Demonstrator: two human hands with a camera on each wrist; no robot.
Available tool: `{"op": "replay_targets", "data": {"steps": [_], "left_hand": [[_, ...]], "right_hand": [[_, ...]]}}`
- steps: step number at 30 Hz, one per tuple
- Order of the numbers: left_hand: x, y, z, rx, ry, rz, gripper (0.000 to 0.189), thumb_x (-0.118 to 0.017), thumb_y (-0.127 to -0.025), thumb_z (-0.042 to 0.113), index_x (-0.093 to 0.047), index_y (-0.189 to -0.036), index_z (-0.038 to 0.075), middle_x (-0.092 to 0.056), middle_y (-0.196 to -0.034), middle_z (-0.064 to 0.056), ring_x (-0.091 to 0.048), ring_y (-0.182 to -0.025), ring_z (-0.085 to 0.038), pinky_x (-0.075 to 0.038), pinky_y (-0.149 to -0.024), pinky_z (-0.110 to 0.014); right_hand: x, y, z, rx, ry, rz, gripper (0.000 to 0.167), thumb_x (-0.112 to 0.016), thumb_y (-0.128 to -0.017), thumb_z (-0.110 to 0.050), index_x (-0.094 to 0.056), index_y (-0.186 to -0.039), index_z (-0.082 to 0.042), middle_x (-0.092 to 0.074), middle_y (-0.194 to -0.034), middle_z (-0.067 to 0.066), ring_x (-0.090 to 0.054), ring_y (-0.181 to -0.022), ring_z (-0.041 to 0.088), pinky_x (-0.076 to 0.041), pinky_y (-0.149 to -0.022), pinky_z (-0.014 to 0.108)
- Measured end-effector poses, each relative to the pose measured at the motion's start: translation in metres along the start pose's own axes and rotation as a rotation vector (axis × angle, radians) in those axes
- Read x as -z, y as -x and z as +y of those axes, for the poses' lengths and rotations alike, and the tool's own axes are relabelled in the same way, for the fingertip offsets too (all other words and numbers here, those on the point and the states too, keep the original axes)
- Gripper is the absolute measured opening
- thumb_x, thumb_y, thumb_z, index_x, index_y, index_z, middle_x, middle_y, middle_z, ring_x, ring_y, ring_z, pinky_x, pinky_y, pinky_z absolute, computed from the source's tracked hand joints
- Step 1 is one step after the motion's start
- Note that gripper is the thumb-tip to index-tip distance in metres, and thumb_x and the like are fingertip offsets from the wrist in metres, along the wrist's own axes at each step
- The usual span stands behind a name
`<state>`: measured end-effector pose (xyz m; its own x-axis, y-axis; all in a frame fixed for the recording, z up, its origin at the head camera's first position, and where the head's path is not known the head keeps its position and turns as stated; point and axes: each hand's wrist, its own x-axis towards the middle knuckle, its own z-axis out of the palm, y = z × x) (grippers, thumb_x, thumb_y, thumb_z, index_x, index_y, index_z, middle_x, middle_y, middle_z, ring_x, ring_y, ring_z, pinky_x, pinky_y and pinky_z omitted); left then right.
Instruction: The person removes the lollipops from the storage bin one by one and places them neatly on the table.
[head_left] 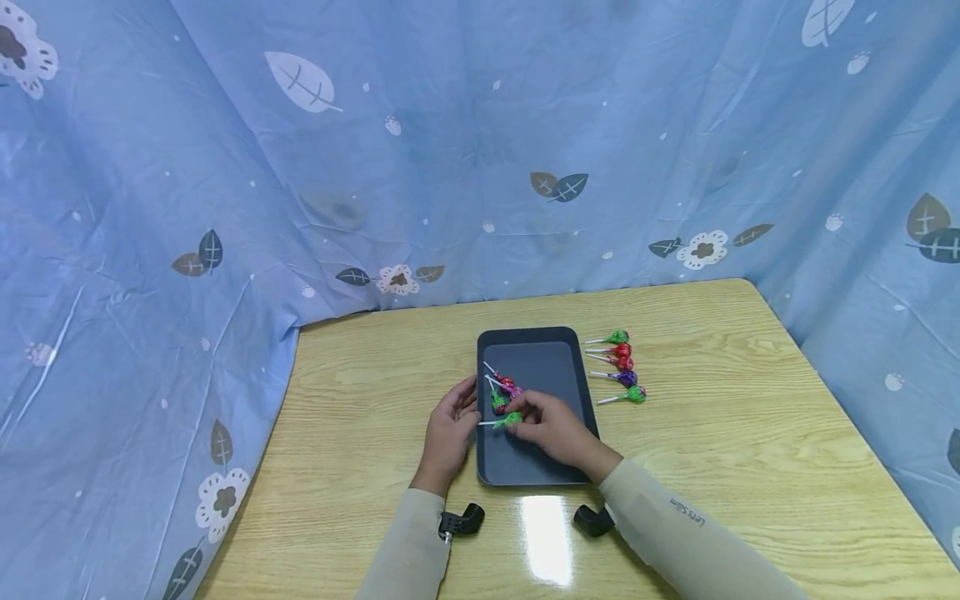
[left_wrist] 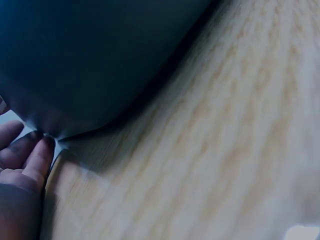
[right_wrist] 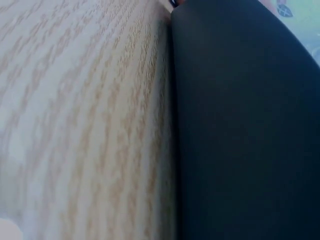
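Observation:
In the head view a dark grey tray (head_left: 535, 335) lies on the table. My right hand (head_left: 557, 427) is over it and pinches a green-wrapped lollipop (head_left: 512, 419) by its round head. The white stick points left, its end close to the thumb of my left hand (head_left: 452, 427). That hand rests at the tray's left edge; in the left wrist view its fingers (left_wrist: 37, 160) meet the tray's outer wall. Inside the tray lie another green lollipop (head_left: 498, 403), a pink one (head_left: 513, 391) and a red one (head_left: 503, 379). The right wrist view shows only tray wall and table.
Right of the tray several lollipops form a loose column: a green one (head_left: 619, 337) at the top, red ones (head_left: 622, 351), a purple one (head_left: 627, 378) and a lower green one (head_left: 636, 393). A blue curtain (head_left: 465, 167) hangs around the wooden table (head_left: 360, 400).

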<state>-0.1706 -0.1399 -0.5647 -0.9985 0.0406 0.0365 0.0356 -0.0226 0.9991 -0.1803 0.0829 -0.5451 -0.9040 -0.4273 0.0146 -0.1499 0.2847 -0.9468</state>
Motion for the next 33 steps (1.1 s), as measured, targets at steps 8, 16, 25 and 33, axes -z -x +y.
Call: {"op": "replay_targets", "data": {"steps": [8, 16, 25, 33], "left_hand": [[0.000, 0.001, 0.001, 0.002, -0.009, -0.002, 0.061, -0.057, -0.098, -0.009, -0.053, -0.158, -0.002, -0.059, -0.153, -0.021, -0.058, -0.140, -0.034, -0.050, -0.115, -0.036], [-0.001, 0.000, 0.001, -0.004, -0.004, -0.002, 0.062, -0.056, -0.097, -0.011, -0.053, -0.158, -0.002, -0.059, -0.153, -0.021, -0.058, -0.141, -0.032, -0.051, -0.114, -0.036], [0.000, 0.001, -0.001, -0.013, -0.001, -0.016, 0.061, -0.056, -0.098, -0.010, -0.051, -0.158, -0.003, -0.058, -0.153, -0.022, -0.057, -0.141, -0.034, -0.051, -0.114, -0.036], [0.000, 0.002, -0.001, -0.024, -0.013, -0.016, 0.060, -0.056, -0.099, -0.010, -0.052, -0.158, -0.003, -0.059, -0.153, -0.021, -0.056, -0.141, -0.033, -0.050, -0.115, -0.038]], "right_hand": [[0.001, 0.002, -0.005, 0.015, -0.129, 0.069, 0.020, -0.080, -0.100, -0.010, -0.074, -0.118, -0.002, -0.064, -0.088, 0.005, -0.056, -0.068, 0.017, -0.048, -0.053, 0.024], [0.003, 0.001, -0.004, 0.032, -0.200, 0.172, 0.025, -0.079, -0.098, -0.003, -0.072, -0.121, 0.001, -0.062, -0.089, 0.009, -0.056, -0.071, 0.020, -0.045, -0.052, 0.024], [0.010, 0.001, -0.009, -0.001, -0.171, 0.225, 0.022, -0.077, -0.097, 0.002, -0.073, -0.119, 0.000, -0.062, -0.099, 0.010, -0.058, -0.083, 0.024, -0.051, -0.062, 0.024], [0.024, 0.004, -0.012, 0.012, -0.162, 0.245, 0.022, -0.077, -0.099, 0.000, -0.071, -0.120, 0.006, -0.068, -0.100, 0.012, -0.063, -0.083, 0.025, -0.055, -0.068, 0.024]]}}
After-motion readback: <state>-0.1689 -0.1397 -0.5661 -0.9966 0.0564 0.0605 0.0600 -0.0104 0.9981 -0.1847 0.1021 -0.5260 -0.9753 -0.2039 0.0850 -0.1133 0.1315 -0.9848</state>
